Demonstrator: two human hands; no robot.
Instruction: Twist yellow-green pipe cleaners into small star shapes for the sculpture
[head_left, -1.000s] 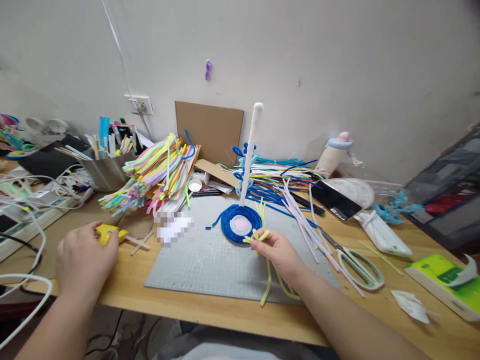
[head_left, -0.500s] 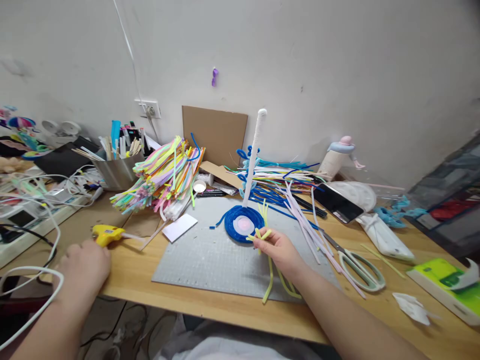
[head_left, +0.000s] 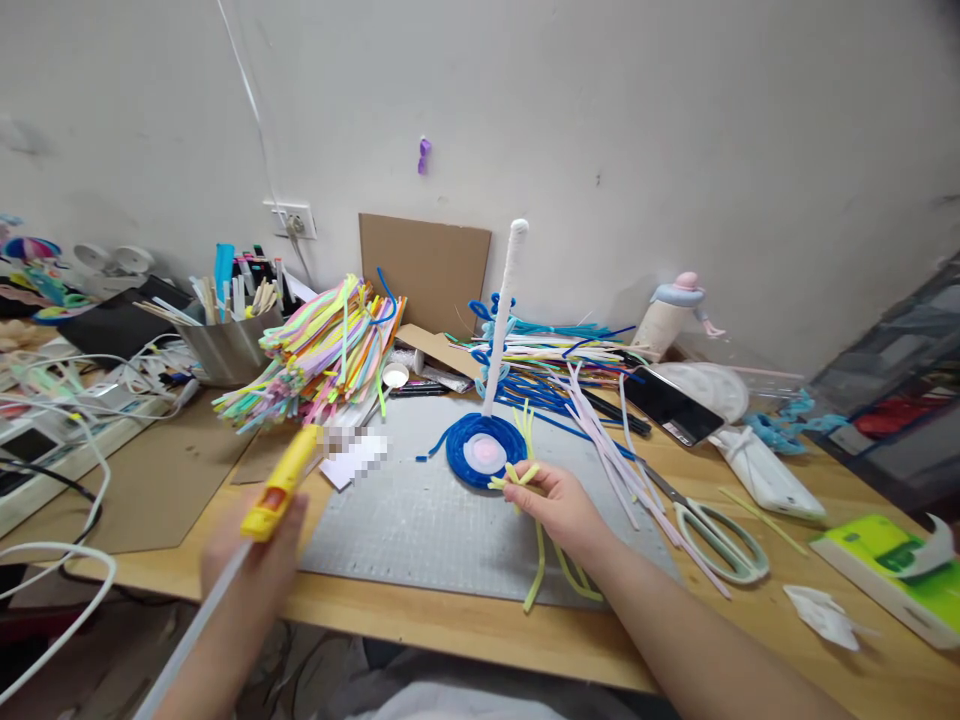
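My left hand, smeared by motion, is closed around a yellow hot glue gun with a long glue stick trailing from its back end. The gun is raised over the table's front left. My right hand pinches a small bunch of pale yellow pipe cleaners whose ends hang down over the cutting mat. Just behind that hand lies a round coil of blue pipe cleaner with a pale pink centre. A white wrapped stick rises upright at the coil's back edge.
The grey cutting mat lies mid-table. Scissors and lilac pipe cleaners lie on the right, near a phone. A big multicoloured bundle of pipe cleaners and a metal pot of sticks stand back left.
My left hand has lifted the glue gun off the table's left side and brought it right, toward the mat. My right hand stays nearly still with the yellow pipe cleaners.
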